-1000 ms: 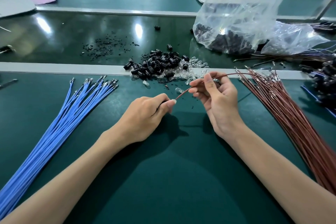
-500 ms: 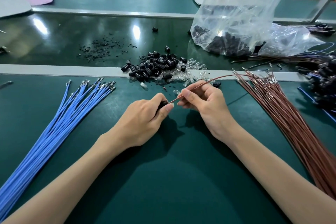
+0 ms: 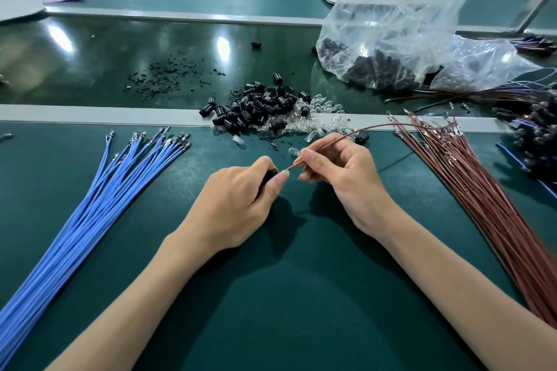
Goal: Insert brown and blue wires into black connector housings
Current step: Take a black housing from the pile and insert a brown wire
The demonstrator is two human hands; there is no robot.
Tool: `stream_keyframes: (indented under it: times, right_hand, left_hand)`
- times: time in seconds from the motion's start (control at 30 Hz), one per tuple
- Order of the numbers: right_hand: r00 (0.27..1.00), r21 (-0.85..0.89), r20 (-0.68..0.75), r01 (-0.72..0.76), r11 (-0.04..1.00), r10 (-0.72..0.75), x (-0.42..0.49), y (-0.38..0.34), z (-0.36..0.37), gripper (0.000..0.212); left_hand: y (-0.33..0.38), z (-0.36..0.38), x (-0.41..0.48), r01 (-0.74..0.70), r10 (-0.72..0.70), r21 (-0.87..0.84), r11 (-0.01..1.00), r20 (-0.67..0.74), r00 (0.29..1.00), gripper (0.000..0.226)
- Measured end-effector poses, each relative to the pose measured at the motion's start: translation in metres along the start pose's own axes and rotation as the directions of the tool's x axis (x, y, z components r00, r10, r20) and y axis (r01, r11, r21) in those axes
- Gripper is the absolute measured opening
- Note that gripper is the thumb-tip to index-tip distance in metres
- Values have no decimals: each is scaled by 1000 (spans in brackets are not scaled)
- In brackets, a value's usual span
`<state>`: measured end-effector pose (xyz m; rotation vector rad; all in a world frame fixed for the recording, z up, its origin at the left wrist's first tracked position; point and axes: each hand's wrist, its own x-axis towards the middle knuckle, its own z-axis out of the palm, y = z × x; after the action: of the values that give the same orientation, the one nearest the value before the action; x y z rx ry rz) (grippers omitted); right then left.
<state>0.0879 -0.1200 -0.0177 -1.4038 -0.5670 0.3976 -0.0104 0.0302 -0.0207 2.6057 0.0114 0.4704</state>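
My left hand (image 3: 238,202) grips a black connector housing (image 3: 269,175), mostly hidden between thumb and fingers. My right hand (image 3: 340,178) pinches a single brown wire (image 3: 370,128) near its end. The wire's tip runs down to the housing at my left thumb, and the rest arcs up and right toward the bundle of brown wires (image 3: 482,202) on the right. A fan of blue wires (image 3: 99,199) lies on the left of the green mat. A heap of black housings (image 3: 259,107) sits behind my hands.
Small clear bulbs (image 3: 319,120) are mixed into the heap's right side. A clear plastic bag (image 3: 401,24) with more black parts stands at the back right. Finished wired pieces (image 3: 536,135) pile at the right edge. Black scraps (image 3: 162,75) litter the belt.
My right hand has slid along the brown wire toward my left hand, and the two hands are now closer together. The wire's end has come up to the housing.
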Motion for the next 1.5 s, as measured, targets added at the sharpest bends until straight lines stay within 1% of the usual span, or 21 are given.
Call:
stream_keyframes:
  times: [0.3,0.53,0.6,0.67,0.8,1.0,1.17,1.23,1.3,1.37,1.43,1.5]
  right_hand:
    - [1000,-1,5,-1,1000,1,0,2,0,5]
    - [999,-1,32,6,1000,-5,0,2,-1,8]
    - [999,12,35,-3,1000,3,0,1,-1,15]
    - [999,13,36,-5,1000,4,0,1,-2,17]
    - [999,4,41,-1,1000,1,1,2,-2,9]
    - [999,-27,35,1,1000,0,0,2,-2,8]
    - [999,3,42,9,1000,-9,0,0,-2,7]
    - [999,15,24,21,1000,-21,0,-1,-2,9]
    - [999,9,1,39,999,-39,0,0,-2,7]
    - [999,-5,25,48,999,-48,0,0,-2,7]
    - [996,-24,78,55,998,-53,-2,0,-1,8]
    - [995,-21,81,56,998,-54,-3,-1,0,8]
  left_hand:
    - [2,-2,-3,-58,59,56,997,-24,998,45]
    - [2,2,0,-54,54,121,991,4,999,37]
    - [1,1,0,-46,44,117,992,11,999,41]
    - [0,0,1,-46,43,108,993,22,999,44]
    - [0,0,2,-39,36,77,996,40,999,42]
    - [-1,0,2,-20,17,66,998,48,999,47]
    - [-2,1,3,1,-4,57,998,53,999,40]
    - [-2,1,3,2,-5,57,998,53,999,45]
    - [-1,1,3,5,-7,52,999,53,999,51]
    - [-2,1,3,7,-9,40,999,56,998,47]
    - [-2,2,3,4,-5,27,1000,57,998,37]
    - [-2,2,3,-1,-1,25,1000,58,998,33]
